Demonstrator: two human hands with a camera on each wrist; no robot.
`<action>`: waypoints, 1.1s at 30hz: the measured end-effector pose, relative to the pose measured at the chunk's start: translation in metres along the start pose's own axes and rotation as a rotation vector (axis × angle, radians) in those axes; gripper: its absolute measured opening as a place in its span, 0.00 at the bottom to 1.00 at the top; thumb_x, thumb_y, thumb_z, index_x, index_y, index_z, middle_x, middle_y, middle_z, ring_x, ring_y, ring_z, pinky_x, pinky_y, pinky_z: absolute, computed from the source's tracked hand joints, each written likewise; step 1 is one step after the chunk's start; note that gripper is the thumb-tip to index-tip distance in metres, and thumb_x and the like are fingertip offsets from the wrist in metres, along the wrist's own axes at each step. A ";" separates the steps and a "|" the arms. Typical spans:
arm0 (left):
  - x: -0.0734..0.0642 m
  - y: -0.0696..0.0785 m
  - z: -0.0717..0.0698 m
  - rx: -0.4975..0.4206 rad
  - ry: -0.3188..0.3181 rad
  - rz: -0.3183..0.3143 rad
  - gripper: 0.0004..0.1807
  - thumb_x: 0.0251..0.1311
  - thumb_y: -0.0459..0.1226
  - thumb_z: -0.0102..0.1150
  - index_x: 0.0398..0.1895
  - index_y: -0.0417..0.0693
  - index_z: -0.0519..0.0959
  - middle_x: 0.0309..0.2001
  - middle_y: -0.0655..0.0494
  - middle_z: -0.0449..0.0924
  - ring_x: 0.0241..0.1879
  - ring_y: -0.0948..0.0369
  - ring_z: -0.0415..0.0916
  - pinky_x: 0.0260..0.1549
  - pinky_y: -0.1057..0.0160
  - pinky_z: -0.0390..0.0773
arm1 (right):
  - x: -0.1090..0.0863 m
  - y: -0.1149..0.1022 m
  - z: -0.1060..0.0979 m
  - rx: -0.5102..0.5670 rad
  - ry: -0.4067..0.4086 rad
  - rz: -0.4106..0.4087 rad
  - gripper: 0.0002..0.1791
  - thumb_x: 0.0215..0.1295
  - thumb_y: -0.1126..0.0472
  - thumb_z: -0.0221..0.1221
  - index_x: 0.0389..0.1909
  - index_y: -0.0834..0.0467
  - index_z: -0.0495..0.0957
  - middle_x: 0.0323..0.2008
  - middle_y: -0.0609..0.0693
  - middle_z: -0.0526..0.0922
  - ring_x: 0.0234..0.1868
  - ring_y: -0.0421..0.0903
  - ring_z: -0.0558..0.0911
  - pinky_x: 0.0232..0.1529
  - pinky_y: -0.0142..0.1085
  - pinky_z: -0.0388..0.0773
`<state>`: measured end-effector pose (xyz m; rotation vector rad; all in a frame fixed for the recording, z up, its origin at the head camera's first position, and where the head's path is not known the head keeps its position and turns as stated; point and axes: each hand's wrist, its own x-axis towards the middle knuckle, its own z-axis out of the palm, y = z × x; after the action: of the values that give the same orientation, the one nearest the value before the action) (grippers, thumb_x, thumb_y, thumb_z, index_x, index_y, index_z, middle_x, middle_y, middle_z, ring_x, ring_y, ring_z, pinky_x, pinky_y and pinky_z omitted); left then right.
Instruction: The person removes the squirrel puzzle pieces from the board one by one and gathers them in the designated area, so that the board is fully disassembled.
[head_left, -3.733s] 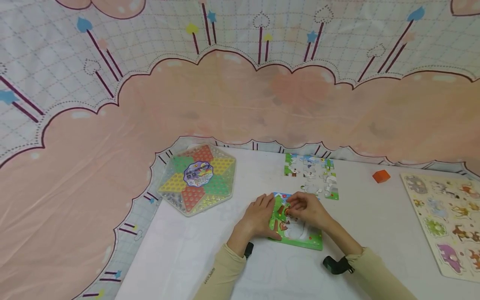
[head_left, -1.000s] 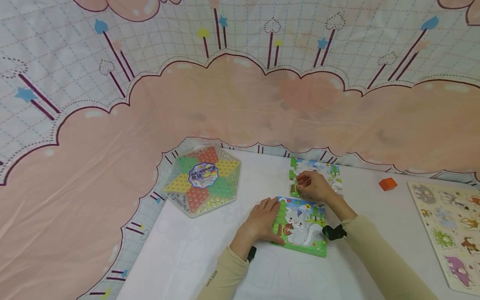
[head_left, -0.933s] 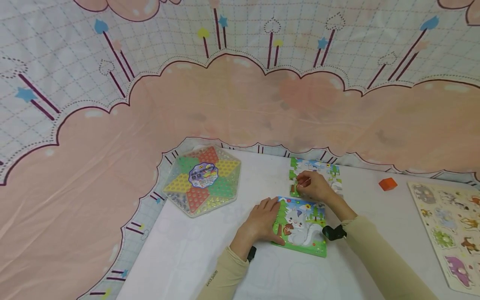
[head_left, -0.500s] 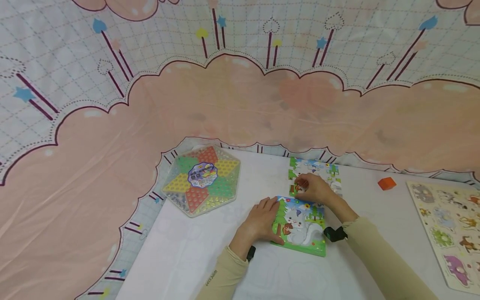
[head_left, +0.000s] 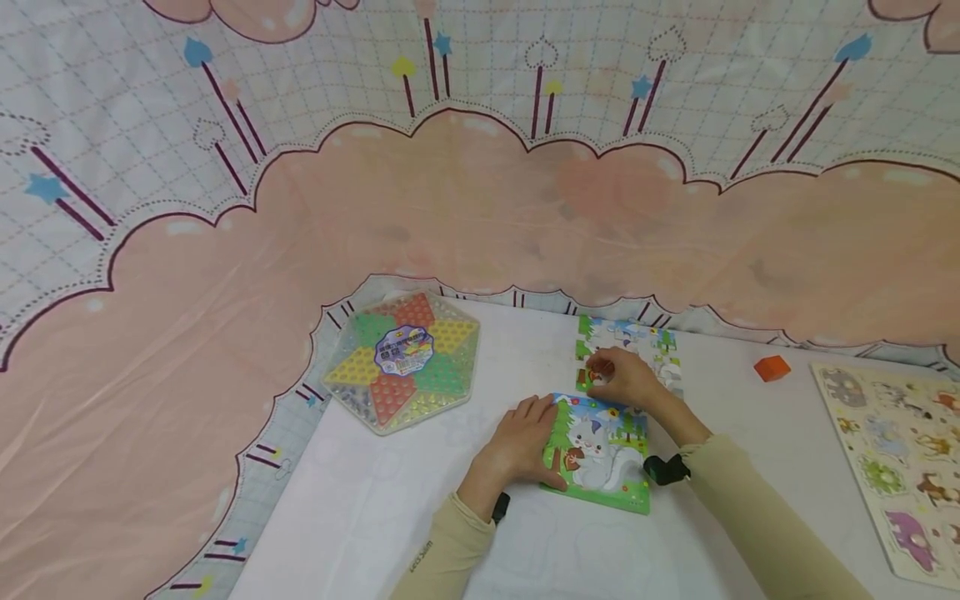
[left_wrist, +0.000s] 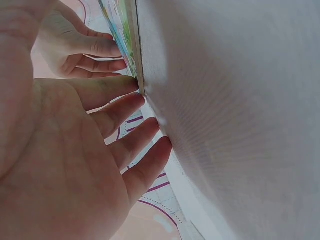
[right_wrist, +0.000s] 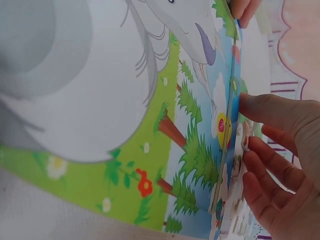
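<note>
A squirrel picture board (head_left: 600, 467) lies on the white table before me. My left hand (head_left: 517, 443) rests along its left side, fingers fairly straight; in the left wrist view, at least one fingertip touches the board's edge. Behind the board is a partly assembled jigsaw puzzle (head_left: 665, 343) of the same squirrel. Over its lower left part reaches my right hand (head_left: 632, 380). In the right wrist view its thumb lies at the board's blue rim, and its bent fingertips touch the jigsaw pieces (right_wrist: 244, 131), without a clear pinch. The hand covers part of the puzzle.
A hexagonal Chinese checkers set (head_left: 405, 383) in clear packaging lies at the left. To the right are an orange block (head_left: 772, 367) and a wooden animal peg board (head_left: 892, 433). A patterned cloth (head_left: 480, 208) rises behind the table's far edge.
My right hand went from over the squirrel board to the jigsaw behind it, then shifted slightly towards me, with its fingers lower on the pieces. My left hand has stayed at the board.
</note>
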<state>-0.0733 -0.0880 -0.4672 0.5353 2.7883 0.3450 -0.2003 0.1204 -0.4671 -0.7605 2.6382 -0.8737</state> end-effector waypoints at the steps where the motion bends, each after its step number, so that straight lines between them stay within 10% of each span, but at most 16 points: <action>1: 0.000 0.000 0.000 0.000 0.000 0.000 0.64 0.39 0.65 0.74 0.75 0.43 0.58 0.76 0.50 0.54 0.74 0.51 0.51 0.67 0.53 0.60 | 0.000 0.000 0.000 0.002 0.001 0.001 0.21 0.52 0.62 0.73 0.46 0.65 0.80 0.41 0.58 0.82 0.44 0.56 0.80 0.48 0.51 0.77; 33: -0.001 0.000 0.001 -0.007 -0.001 0.001 0.63 0.39 0.64 0.74 0.76 0.44 0.58 0.76 0.50 0.53 0.74 0.52 0.51 0.67 0.52 0.60 | -0.004 0.005 0.000 0.073 0.023 0.035 0.24 0.54 0.61 0.72 0.50 0.65 0.79 0.43 0.57 0.82 0.45 0.55 0.80 0.48 0.50 0.77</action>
<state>-0.0723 -0.0882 -0.4675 0.5353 2.7852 0.3550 -0.1991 0.1257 -0.4699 -0.6879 2.6157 -0.9685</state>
